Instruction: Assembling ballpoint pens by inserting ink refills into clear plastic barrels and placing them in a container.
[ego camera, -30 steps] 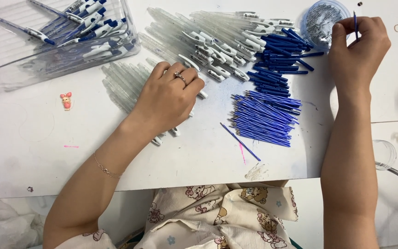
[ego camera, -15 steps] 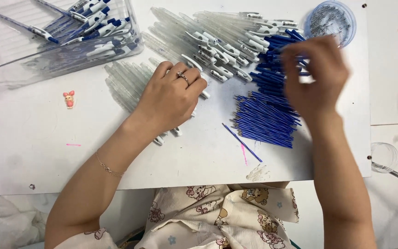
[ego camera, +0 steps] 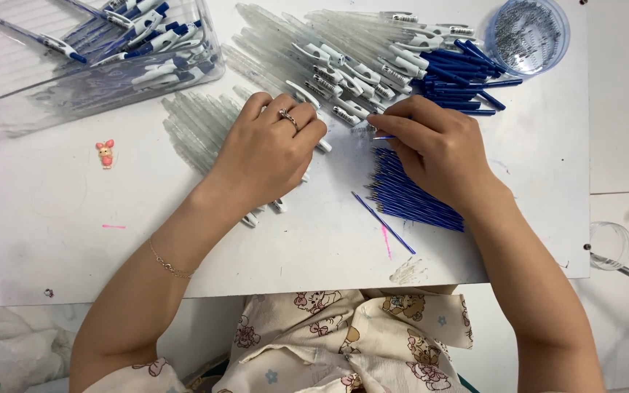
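My left hand, a ring on one finger, lies palm down on a row of clear pen barrels with its fingers curled over them. My right hand rests over the pile of blue ink refills and pinches one thin blue refill between thumb and fingertips, its tip pointing left toward the left hand. A heap of clear pen barrels with white clips lies just beyond both hands.
A clear plastic tray at the far left holds several assembled blue and white pens. A round blue tub of small springs stands at the far right. One loose refill lies near the front edge. A small pink figure sits left.
My right hand came down from the round tub at the far right to the refill pile and now pinches a refill beside my left hand. The left hand stayed put.
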